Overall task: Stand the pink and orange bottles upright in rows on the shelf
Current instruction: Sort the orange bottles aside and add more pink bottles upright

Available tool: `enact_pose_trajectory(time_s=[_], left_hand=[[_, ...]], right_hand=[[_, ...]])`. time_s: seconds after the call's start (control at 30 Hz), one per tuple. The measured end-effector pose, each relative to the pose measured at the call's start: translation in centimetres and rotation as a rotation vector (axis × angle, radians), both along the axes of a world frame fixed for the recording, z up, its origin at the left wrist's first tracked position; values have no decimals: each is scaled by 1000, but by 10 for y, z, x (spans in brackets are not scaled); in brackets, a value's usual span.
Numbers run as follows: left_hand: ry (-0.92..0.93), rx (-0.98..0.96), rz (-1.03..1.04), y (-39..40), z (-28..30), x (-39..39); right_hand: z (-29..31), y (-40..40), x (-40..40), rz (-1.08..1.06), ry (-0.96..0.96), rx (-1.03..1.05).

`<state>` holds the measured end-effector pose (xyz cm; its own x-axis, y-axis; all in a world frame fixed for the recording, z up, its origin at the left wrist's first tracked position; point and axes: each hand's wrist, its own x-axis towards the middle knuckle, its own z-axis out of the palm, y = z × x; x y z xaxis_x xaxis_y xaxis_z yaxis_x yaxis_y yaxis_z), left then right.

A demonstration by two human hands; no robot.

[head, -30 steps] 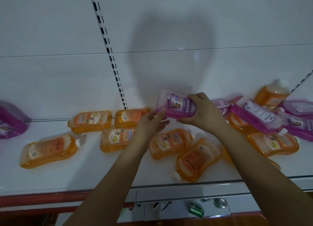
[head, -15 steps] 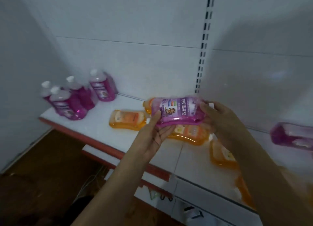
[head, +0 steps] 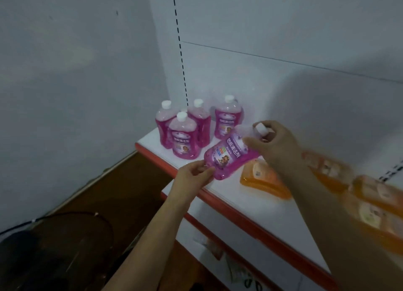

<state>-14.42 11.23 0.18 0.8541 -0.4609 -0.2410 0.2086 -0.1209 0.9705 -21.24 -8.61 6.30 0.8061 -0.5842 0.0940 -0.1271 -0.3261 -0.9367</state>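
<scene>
I hold a pink bottle (head: 229, 155) tilted above the white shelf (head: 246, 203), its white cap up and to the right. My right hand (head: 277, 144) grips its neck and shoulder. My left hand (head: 194, 177) pinches its bottom corner. Several pink bottles (head: 183, 138) stand upright in the shelf's far left corner, just behind the held one. Orange bottles (head: 263, 179) lie flat on the shelf to the right, partly hidden by my right arm and blurred.
The shelf has a red front edge (head: 239, 214) and a white back panel with a slotted upright (head: 181, 51). A grey wall closes the left side. A brown floor and a dark round object (head: 43, 258) lie below left.
The view swung left to the shelf's corner. The pink bottle moved left with both hands and tipped from lying level to cap-up at a slant, near the standing pink bottles.
</scene>
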Motion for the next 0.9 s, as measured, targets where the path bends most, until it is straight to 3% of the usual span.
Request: enact_pose_trajectory(time_s=[0.1,0.23,0.47,0.6,0.73,0.9], left_hand=[[98,-66,-33,2,-12,38],[115,-93,-114,-14,-25,71],[-90,-26,-325,-35,-30,85],[-167,51,-356,-36,-41,84],[-298,154,-406,-40,-52,75],[-594,262,-546,-55,-60,61]], right_hand=[[8,15,45,-27,40,-241],[-4,17,88,-89,97,-359],[-22,12,120,27,118,-405],[-19,-2,108,58,167,-403],[-12,-14,67,-53,189,-365],[-31,-30,-2,-84,440,-408]])
